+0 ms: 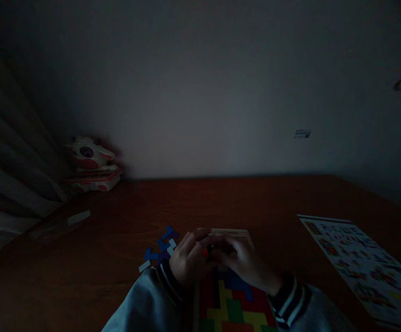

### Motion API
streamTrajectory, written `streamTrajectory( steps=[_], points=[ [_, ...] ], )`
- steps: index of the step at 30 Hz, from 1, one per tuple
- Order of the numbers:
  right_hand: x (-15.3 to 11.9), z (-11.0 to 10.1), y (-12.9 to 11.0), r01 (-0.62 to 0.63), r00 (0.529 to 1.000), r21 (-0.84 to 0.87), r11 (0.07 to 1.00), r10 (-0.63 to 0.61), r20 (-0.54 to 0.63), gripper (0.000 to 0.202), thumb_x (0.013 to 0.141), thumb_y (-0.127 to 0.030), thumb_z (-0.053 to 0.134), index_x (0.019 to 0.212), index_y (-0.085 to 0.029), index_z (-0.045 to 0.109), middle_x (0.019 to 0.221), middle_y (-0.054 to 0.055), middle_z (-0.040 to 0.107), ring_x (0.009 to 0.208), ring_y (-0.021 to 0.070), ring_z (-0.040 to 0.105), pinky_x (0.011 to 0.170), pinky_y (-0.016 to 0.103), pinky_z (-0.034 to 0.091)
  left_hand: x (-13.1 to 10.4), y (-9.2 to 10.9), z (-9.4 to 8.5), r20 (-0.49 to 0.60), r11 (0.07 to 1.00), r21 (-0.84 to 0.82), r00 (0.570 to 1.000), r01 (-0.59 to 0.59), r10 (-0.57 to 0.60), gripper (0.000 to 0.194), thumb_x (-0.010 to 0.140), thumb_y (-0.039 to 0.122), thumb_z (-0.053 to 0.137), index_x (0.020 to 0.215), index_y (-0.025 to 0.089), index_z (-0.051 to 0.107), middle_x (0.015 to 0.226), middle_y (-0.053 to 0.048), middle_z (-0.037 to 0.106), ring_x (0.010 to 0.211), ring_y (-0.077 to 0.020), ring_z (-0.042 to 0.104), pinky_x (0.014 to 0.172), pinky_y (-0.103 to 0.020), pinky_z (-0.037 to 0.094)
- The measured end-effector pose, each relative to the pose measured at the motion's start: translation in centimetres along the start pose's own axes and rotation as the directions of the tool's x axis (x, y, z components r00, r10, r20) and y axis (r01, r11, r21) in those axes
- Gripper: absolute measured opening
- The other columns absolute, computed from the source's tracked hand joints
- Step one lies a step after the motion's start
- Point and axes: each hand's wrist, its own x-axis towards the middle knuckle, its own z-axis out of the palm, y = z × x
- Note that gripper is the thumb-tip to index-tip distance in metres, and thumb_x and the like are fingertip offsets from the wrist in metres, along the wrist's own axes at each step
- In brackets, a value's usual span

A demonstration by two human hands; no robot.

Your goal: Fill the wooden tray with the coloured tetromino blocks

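Observation:
A wooden puzzle board [230,232] lies on the table at the bottom centre, its near part filled with red, yellow, green and blue pieces. Over its far left part is my left hand [187,258], fingers curled. My right hand [244,263] bends over the board's far part, its fingertips near those of my left hand. A small red piece [205,252] shows between the two hands; which hand grips it is too dark to tell. Left of my left hand lie several loose blue pieces [151,254] and white pieces [144,266].
A printed sheet [362,267] with coloured pictures lies on the table [200,198] at the right. A white and red toy [91,161] stands at the back left, near a curtain [10,152]. A transparent bag [60,226] lies in front of it.

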Motion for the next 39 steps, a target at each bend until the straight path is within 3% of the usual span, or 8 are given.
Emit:
streamTrajectory(
  steps=[4,9,12,19,30,35,39],
  points=[
    [0.3,-1.5,0.6,-0.018,0.997,-0.032,0.999,0.016,-0.073,0.025,0.087,-0.043,0.058,0.099,-0.022,0.068,0.096,0.004,0.073,0.090,0.0197,0.068,0.079,0.030,0.054,0.1,0.5,0.6,-0.024,1.000,0.019,1.000,-0.008,0.008,0.047,0.088,0.045,0.057,0.126,0.018,0.053,0.118,-0.014,0.061,0.103,-0.0255,0.061,0.085,-0.037,0.054],
    [0.3,-6.5,2.2,-0.010,0.979,-0.359,0.933,-0.064,-0.194,0.022,0.089,-0.039,0.055,0.095,-0.022,0.067,0.091,0.005,0.071,0.086,0.0196,0.066,0.077,0.031,0.052,-0.7,-0.6,1.3,0.181,0.998,-0.005,0.982,0.062,-0.060,0.039,0.087,0.039,0.059,0.120,0.018,0.056,0.120,-0.012,0.063,0.106,-0.0272,0.060,0.088,-0.044,0.053],
    [-0.2,-7.8,2.9,0.051,0.983,-0.460,0.886,-0.126,-0.134,0.020,0.092,-0.034,0.053,0.095,-0.022,0.069,0.093,0.005,0.069,0.089,0.0192,0.065,0.080,0.031,0.051,-1.1,-0.9,1.7,0.289,0.995,-0.024,0.953,0.101,-0.090,0.039,0.086,0.037,0.060,0.119,0.018,0.056,0.121,-0.012,0.062,0.107,-0.0278,0.059,0.089,-0.046,0.053],
    [-0.6,-6.1,3.7,0.192,0.981,-0.612,0.767,-0.160,0.107,0.016,0.091,-0.024,0.055,0.096,-0.024,0.071,0.095,0.003,0.064,0.087,0.0158,0.062,0.078,0.028,0.049,-1.5,-1.0,2.0,0.353,0.984,-0.033,0.923,0.177,-0.154,0.039,0.088,0.041,0.056,0.121,0.019,0.056,0.126,-0.011,0.060,0.111,-0.0286,0.058,0.092,-0.048,0.051],
    [-0.8,-4.8,3.1,0.184,0.983,-0.720,0.669,-0.125,0.135,0.029,0.094,-0.037,0.050,0.117,-0.029,0.066,0.089,0.004,0.060,0.087,0.0201,0.058,0.078,0.033,0.047,-1.7,-1.2,2.2,0.367,0.988,0.003,0.919,0.153,-0.143,0.038,0.088,0.040,0.056,0.118,0.017,0.059,0.124,-0.013,0.062,0.112,-0.0299,0.058,0.091,-0.048,0.052],
    [-0.8,-4.4,3.3,0.143,0.990,-0.692,0.707,-0.091,0.111,0.033,0.095,-0.039,0.047,0.124,-0.031,0.061,0.104,0.006,0.064,0.099,0.0226,0.059,0.088,0.038,0.047,-1.1,-0.6,1.7,0.383,0.987,0.039,0.910,0.155,-0.158,0.037,0.087,0.038,0.058,0.116,0.016,0.060,0.123,-0.013,0.062,0.108,-0.0299,0.059,0.089,-0.048,0.053],
    [-0.8,-4.7,3.1,0.113,0.994,-0.610,0.784,-0.083,0.077,0.036,0.096,-0.040,0.044,0.129,-0.032,0.055,0.120,0.006,0.062,0.109,0.0225,0.058,0.096,0.039,0.044,-0.5,-0.4,1.0,0.328,0.982,0.087,0.926,0.168,-0.188,0.027,0.089,0.031,0.053,0.111,0.018,0.062,0.118,-0.011,0.064,0.100,-0.0271,0.062,0.085,-0.045,0.054]
  ],
)
